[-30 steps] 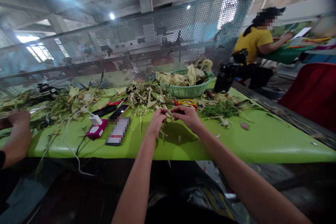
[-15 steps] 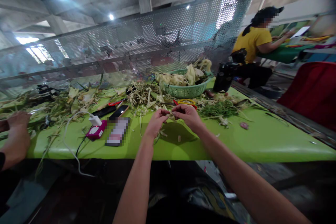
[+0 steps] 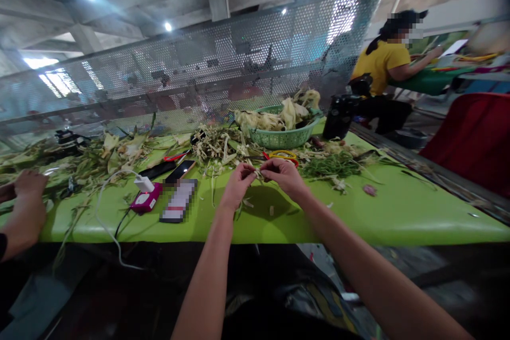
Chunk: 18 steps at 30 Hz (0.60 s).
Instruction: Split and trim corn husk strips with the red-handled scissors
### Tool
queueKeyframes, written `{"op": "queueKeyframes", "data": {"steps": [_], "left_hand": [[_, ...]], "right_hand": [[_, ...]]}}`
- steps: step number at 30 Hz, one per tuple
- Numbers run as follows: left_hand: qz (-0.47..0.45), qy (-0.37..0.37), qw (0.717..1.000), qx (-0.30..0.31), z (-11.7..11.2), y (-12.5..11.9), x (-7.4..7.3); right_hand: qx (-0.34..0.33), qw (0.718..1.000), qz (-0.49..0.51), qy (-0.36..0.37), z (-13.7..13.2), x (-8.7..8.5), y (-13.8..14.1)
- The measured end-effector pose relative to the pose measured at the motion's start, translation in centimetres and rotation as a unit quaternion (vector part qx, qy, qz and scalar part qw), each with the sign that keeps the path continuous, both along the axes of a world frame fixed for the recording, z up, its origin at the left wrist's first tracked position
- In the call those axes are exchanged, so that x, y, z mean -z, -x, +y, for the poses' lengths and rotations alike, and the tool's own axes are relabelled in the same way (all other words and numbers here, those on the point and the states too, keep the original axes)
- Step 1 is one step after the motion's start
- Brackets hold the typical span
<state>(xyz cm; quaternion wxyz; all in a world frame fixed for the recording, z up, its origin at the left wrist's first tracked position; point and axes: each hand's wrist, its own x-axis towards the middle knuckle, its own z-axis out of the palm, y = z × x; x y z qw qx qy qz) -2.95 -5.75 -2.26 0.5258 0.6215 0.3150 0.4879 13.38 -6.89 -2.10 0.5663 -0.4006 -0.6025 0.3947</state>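
Observation:
Over the green table, my left hand (image 3: 238, 188) and my right hand (image 3: 286, 178) face each other with fingertips almost meeting. Both are closed in a pinch on a small pale strip of plant husk (image 3: 258, 174), mostly covered by the fingers. Below them a short pale scrap (image 3: 271, 210) lies on the tabletop (image 3: 382, 218). Just beyond my hands are a yellow handle (image 3: 282, 154) and a red one, apparently of scissors. A heap of dry cut husk pieces (image 3: 215, 150) spreads behind my left hand, and green shreds (image 3: 332, 164) lie to the right.
A green basket (image 3: 274, 141) of pale husks stands at the back, beside a black object (image 3: 338, 117). Two phones (image 3: 179, 201) and a pink power box (image 3: 145, 201) with a cable lie left. Another person's hand (image 3: 30, 186) works at far left. A person in yellow (image 3: 382, 64) sits beyond.
My fingers have shifted slightly around the pale strip; both hands stay in nearly the same place. The other person's hand at the left has moved a little.

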Motion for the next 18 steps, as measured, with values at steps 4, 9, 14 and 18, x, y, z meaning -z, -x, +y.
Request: {"op": "queueKeyframes", "data": {"steps": [4,9,14,18], "left_hand": [[0.001,-0.015,1.0,0.006,-0.07,-0.05,-0.09],[0.012,-0.028,1.0,0.0,-0.16,-0.05,-0.27],[0.014,-0.021,1.0,-0.015,-0.25,-0.06,-0.33],[0.023,0.011,1.0,-0.012,-0.53,0.04,-0.56]], "right_hand": [[-0.005,1.0,0.001,0.005,-0.06,-0.17,0.15],[0.0,1.0,0.006,0.005,-0.11,-0.23,0.12],[0.015,1.0,0.017,-0.013,-0.06,0.08,0.09],[0.021,1.0,0.018,-0.015,0.06,0.2,0.17]]}}
